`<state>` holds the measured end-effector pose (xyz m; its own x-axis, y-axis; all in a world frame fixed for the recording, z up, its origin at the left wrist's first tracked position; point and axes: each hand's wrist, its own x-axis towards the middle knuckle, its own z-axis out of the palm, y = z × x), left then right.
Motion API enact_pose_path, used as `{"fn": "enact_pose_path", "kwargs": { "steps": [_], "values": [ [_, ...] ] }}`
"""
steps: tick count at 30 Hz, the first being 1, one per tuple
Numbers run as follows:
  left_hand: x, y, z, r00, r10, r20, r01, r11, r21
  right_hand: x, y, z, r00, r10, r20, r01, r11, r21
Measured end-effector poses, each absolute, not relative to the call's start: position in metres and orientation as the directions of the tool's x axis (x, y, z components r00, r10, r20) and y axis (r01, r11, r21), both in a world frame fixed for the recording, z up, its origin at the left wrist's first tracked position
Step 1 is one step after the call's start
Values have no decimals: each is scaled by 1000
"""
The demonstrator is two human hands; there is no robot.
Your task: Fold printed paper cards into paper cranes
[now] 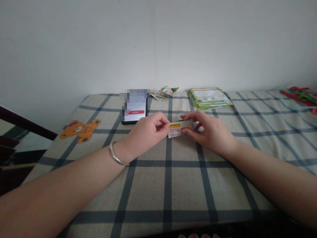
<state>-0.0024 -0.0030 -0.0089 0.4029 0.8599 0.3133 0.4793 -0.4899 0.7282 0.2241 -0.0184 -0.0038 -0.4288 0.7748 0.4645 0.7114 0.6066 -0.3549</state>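
A small piece of printed paper [174, 130], white with a yellow label and pinkish text blocks, is held up just above the tablecloth between both hands. It looks folded, though its back side is hidden. My left hand [150, 129], with a silver bangle on the wrist, pinches its left edge between thumb and fingertips. On the other side, my right hand [210, 130] grips the right part, thumb in front and fingers behind. Beyond my left hand lies a phone [135, 110] with its screen lit and partly pixelated.
A checked tablecloth [148, 191] covers the table, which meets a white wall [158, 43]. Folded paper pieces [164, 93] lie near the wall, beside a stack of green-edged printed sheets [210, 97]. A bear cutout [80, 130] is at left; red and green items [303, 97] lie far right.
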Motion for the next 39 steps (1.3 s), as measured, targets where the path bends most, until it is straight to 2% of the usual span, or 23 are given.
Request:
{"fn": "enact_pose_path", "kwargs": {
  "steps": [3,6,9,16,25,39],
  "values": [
    [-2,-7,-6,421,829,367,499,-550,670,222,-16,-7,-381,822,423,637,565,-524],
    [-1,-9,-5,437,809,393,534,-585,610,221,-13,-9,-349,838,418,574,544,-612],
    [0,-9,-5,445,800,401,542,-598,590,220,-10,-11,-313,855,413,591,516,-620],
    [1,-7,-7,428,822,376,501,-561,659,220,-11,-11,-249,888,387,597,456,-661],
    [0,-5,-11,416,838,352,420,-520,744,220,-9,-15,-224,892,392,485,451,-749],
    [0,-5,-11,402,837,372,454,-534,713,219,-8,-18,-206,887,414,394,462,-794]
  ]
}}
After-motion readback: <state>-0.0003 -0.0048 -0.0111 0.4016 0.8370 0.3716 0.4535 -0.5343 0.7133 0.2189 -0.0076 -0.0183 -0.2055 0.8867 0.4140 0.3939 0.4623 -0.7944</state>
